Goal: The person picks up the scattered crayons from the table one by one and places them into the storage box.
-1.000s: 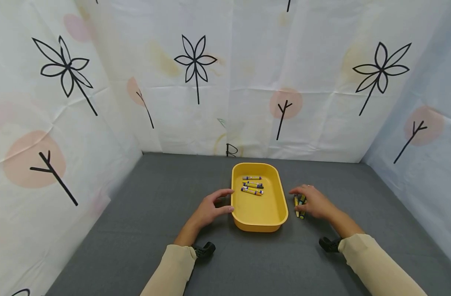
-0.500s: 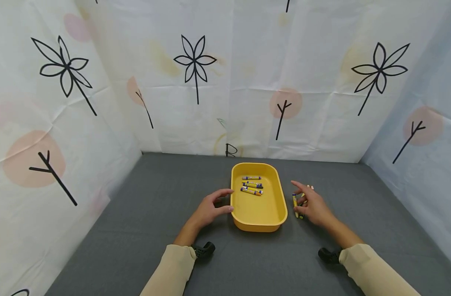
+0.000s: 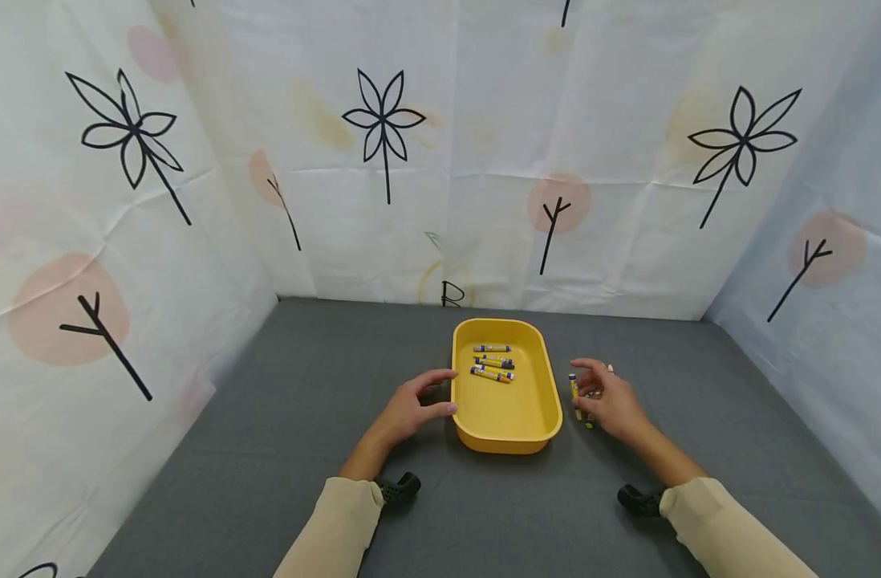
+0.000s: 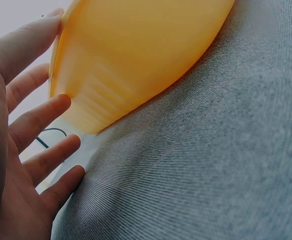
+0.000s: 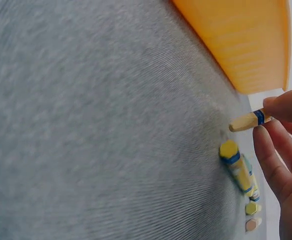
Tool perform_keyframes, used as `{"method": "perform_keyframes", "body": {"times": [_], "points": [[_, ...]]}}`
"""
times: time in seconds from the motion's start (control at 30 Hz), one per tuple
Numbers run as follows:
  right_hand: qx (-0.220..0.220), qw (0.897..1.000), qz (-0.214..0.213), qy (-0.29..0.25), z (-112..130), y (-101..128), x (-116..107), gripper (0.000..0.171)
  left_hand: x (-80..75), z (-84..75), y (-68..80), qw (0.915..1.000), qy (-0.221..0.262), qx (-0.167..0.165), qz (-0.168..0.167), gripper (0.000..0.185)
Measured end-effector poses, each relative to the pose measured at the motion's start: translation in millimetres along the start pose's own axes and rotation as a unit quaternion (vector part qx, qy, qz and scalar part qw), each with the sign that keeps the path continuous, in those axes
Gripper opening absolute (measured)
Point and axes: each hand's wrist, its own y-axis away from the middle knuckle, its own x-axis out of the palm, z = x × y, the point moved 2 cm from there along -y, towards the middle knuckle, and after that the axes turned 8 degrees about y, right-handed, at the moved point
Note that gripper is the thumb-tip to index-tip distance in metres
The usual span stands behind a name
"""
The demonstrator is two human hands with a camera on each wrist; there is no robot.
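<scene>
My left hand rests its spread fingers and thumb against the left side of a yellow plastic tray. Inside the tray lie several crayons in yellow wrappers with blue bands, near its far half. Beside the tray's right wall, my right hand pinches a pale beige-tipped crayon between thumb and fingertips, tilted close over the table. Below that hand, the right wrist view shows a yellow crayon and several more lying on the cloth; in the head view the fingers partly cover them.
A dark grey cloth covers the table. Pale fabric walls printed with black flowers and twigs stand at the back and both sides. Black straps with camera mounts sit at both wrists.
My right hand has shifted slightly, and its fingers have closed on one crayon, raising it from the group towards the tray. The left hand and the tray stay where they were.
</scene>
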Motion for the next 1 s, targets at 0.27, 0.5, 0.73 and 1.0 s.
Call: {"method": "perform_keyframes", "body": {"times": [0.27,0.5,0.73,1.0], "points": [[0.005,1.000,-0.005,0.010,15,-10,-6,0.047,-0.1,0.5,0.6,1.0000,0.004,-0.006,0.004,0.052],[-0.018,0.999,0.006,0.034,29,-28,-8,0.040,-0.1,-0.6,0.9,0.9999,0.004,-0.010,0.006,0.052],[-0.027,0.998,0.015,0.048,47,-46,-8,0.039,-0.3,0.3,2.0,1.0000,0.004,-0.003,0.005,0.052],[-0.019,0.997,0.047,0.058,63,-70,1,0.040,-1.0,0.7,2.0,1.0000,0.007,0.000,0.004,0.052]]}}
